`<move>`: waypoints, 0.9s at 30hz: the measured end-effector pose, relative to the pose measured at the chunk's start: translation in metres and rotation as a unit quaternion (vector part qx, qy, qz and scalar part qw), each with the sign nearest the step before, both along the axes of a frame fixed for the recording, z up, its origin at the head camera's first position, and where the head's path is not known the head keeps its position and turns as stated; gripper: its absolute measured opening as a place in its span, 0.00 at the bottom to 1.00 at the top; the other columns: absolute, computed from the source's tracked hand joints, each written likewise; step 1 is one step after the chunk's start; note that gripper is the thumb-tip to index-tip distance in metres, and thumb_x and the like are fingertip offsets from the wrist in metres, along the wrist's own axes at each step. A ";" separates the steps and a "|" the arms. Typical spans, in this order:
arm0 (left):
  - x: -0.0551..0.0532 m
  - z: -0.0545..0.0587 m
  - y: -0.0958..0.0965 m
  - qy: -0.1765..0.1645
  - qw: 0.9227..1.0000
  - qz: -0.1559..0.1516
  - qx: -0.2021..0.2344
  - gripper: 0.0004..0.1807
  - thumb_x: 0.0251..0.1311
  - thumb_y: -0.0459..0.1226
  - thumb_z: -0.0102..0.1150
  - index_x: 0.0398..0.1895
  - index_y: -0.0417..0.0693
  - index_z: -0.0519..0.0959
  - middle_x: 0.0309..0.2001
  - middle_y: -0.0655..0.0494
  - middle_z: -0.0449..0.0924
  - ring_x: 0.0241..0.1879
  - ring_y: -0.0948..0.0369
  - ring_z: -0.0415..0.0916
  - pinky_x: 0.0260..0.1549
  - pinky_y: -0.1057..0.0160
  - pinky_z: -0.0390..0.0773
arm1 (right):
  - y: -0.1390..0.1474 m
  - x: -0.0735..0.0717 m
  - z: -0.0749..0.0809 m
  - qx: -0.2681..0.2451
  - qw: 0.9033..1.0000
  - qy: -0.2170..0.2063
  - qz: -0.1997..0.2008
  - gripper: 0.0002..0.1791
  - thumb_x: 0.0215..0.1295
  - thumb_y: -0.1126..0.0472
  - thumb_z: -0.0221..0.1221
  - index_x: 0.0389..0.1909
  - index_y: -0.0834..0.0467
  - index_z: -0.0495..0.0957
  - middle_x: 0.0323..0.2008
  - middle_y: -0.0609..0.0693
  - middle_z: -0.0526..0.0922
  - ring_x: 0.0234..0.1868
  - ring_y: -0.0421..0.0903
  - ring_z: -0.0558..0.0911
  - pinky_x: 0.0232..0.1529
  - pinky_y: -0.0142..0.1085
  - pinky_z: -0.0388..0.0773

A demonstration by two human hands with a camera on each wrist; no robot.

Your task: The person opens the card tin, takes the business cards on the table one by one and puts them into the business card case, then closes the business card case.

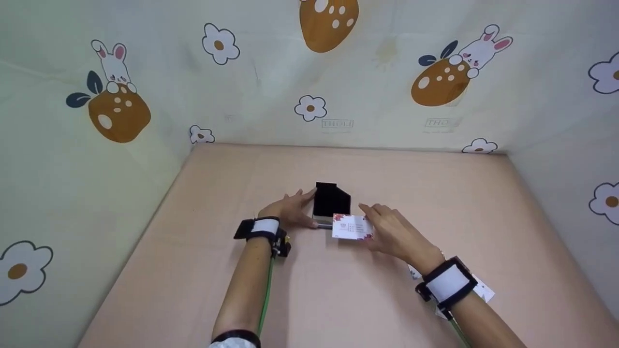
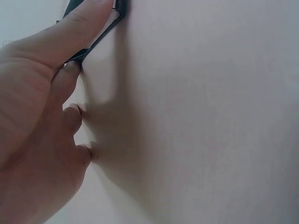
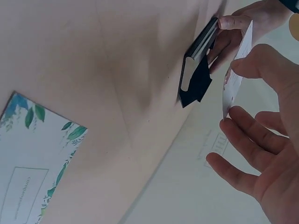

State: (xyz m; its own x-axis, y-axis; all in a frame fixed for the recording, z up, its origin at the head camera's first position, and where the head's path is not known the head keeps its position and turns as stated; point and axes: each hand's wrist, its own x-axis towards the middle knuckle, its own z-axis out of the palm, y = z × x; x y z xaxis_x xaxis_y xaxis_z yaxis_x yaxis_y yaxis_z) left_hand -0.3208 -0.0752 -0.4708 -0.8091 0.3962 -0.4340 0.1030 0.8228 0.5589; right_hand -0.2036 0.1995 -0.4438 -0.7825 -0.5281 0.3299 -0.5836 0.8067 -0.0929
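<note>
A black card case [image 1: 331, 200] stands on the table with its dark lid raised. The left hand [image 1: 289, 211] grips it from the left; the left wrist view shows the thumb lying over the case [image 2: 84, 52] and a finger at its lower edge. In front of the case, the right hand [image 1: 397, 234] pinches a white business card [image 1: 351, 227] with red floral corners. Seen from the right wrist, that card [image 3: 235, 77] is held upright between thumb and fingertips, apart from the case [image 3: 200, 83]. What lies inside the case is partly hidden.
More white cards [image 1: 483, 289] lie on the table under the right forearm, partly covered by it. One card [image 3: 32, 158] has green leaves and a blue flower. Patterned cloth walls [image 1: 261, 72] rise behind and beside the pinkish table [image 1: 232, 169].
</note>
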 end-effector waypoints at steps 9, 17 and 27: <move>0.003 0.000 0.000 0.010 1.000 -0.011 -0.001 0.57 0.53 0.54 0.73 0.80 0.77 0.44 0.82 0.49 0.36 0.80 0.37 0.28 0.75 0.30 0.36 | -0.013 -0.016 -0.002 0.005 1.000 -0.027 0.001 0.43 0.47 0.58 0.75 0.64 0.69 0.71 0.46 0.61 0.82 0.43 0.52 0.82 0.46 0.45 0.84; 0.002 -0.001 0.003 0.018 1.000 -0.023 0.000 0.56 0.53 0.55 0.72 0.80 0.76 0.44 0.82 0.49 0.36 0.79 0.36 0.29 0.75 0.30 0.37 | -0.018 -0.026 -0.004 0.002 0.999 -0.037 -0.004 0.43 0.47 0.59 0.74 0.65 0.70 0.70 0.47 0.63 0.82 0.45 0.56 0.83 0.47 0.47 0.85; 0.004 0.001 -0.001 0.015 1.000 -0.006 -0.011 0.55 0.54 0.57 0.70 0.79 0.81 0.43 0.83 0.52 0.35 0.80 0.38 0.28 0.75 0.30 0.36 | -0.027 -0.040 -0.013 -0.001 0.997 -0.076 -0.021 0.43 0.49 0.61 0.72 0.67 0.69 0.68 0.49 0.63 0.81 0.46 0.57 0.82 0.50 0.49 0.83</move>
